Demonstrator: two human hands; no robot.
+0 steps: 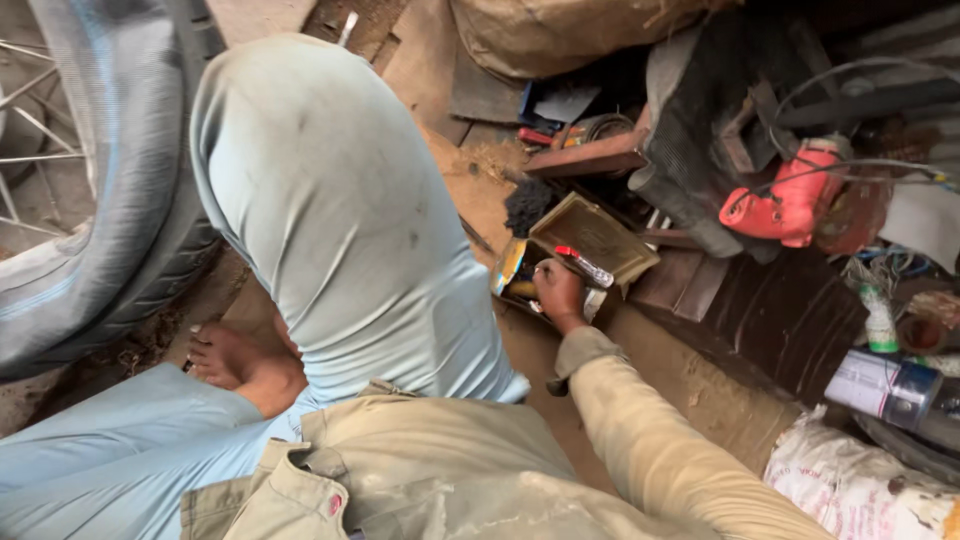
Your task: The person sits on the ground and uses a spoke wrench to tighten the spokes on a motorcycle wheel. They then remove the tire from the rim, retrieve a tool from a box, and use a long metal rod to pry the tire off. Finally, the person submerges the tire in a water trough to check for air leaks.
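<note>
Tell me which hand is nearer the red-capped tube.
Right. The right hand reaches into the open tin box, just below the red-capped tube, apparently touching it. The left hand is not in view.

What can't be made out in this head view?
- Left hand: not in view; the raised knee may cover it.
- Right hand: fingers dip into the open tin box, so its grip is unclear.
- Tyre: cut by the left edge.
</note>
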